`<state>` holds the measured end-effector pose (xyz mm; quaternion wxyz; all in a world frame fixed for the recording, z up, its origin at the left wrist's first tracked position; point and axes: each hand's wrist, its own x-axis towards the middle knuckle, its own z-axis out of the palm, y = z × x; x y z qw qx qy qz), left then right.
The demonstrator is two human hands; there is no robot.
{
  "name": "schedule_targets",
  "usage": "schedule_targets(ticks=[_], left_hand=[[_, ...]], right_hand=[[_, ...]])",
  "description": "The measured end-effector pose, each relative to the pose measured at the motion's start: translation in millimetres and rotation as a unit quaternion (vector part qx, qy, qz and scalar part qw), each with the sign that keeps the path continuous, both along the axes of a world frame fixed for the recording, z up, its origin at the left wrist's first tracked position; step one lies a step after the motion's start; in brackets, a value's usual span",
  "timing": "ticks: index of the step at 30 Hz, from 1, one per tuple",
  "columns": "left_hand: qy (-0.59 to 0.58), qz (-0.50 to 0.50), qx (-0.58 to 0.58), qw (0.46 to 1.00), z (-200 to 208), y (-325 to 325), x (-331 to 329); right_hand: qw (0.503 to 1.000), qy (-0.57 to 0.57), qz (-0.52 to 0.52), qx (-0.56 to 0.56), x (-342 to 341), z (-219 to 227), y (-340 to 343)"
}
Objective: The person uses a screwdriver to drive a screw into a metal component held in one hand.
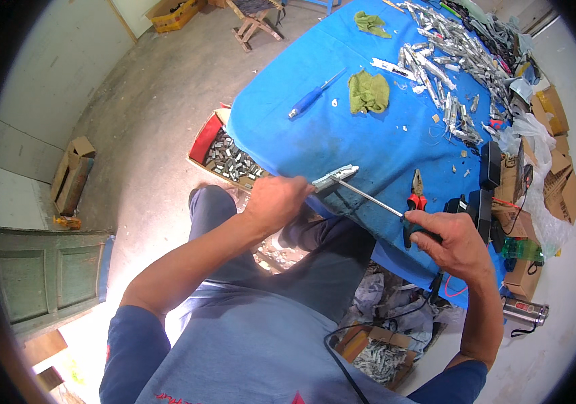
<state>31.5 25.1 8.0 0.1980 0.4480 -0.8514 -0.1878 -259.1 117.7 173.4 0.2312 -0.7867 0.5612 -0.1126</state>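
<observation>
In a room with bare floor (146, 87), beside a blue tabletop (271, 101). At its near edge, gripping 1 whitish strip piece (337, 174) with fingers of left hand (278, 202); in right hand (455, 244), fingers closed around a screwdriver (372, 198), apparently touching the piece. Seemingly only partly done; probably left, the pile of similar pieces (453, 50) on its far right. To its left, red-sided box (205, 139) with many small metal blocks (232, 159), perhaps finished; below its near edge, cardboard box (391, 337) with whitish strips (379, 360).
</observation>
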Motion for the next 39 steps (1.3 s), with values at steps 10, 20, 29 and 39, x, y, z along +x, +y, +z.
schedule_targets(ticks=[10,20,29,39], left_hand=[[0.023,0.019,-0.001,1.000,-1.9,-1.1,-0.8],[0.054,0.036,-0.016,0.998,-4.5,0.4,-0.2],[0.012,0.067,-0.019,0.998,-4.0,-13.0,3.1],[0.034,0.050,0.051,0.997,4.1,-28.3,4.9]], right_hand=[[0.965,-0.081,-0.132,0.211,-12.3,5.5,-17.5],[0.932,-0.180,-0.194,0.250,-17.2,-16.8,-9.9],[0.843,-0.339,-0.284,0.305,-16.0,-55.7,15.0],[0.801,-0.407,-0.337,0.282,11.6,-73.5,43.0]])
